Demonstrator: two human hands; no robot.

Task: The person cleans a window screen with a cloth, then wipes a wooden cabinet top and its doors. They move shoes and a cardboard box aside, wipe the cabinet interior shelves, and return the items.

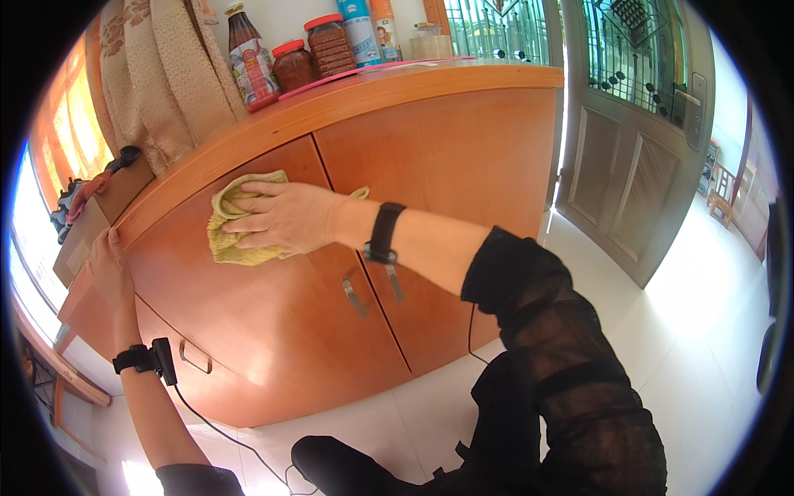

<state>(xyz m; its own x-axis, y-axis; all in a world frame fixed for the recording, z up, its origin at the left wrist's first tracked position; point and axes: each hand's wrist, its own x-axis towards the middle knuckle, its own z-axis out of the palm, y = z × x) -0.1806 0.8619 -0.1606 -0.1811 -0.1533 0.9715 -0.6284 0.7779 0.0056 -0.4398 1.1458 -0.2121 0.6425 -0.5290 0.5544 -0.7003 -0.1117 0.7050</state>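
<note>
My right hand lies spread over a folded yellow-green cloth, pressing it against the upper part of a wooden cabinet door. A bit of the cloth sticks out past the wrist. At the left, my left hand holds the edge of the cabinet top, its thumb lying over it and the other fingers partly hidden. Both wrists wear black straps, and a cable runs down from the left one. Metal handles sit near the gap between the two doors, below my right forearm.
On the cabinet top stand a sauce bottle, two red-lidded jars, spray cans and a pink-edged mat. A cardboard box is beside a beige curtain. At right, a door stands ajar over pale floor tiles.
</note>
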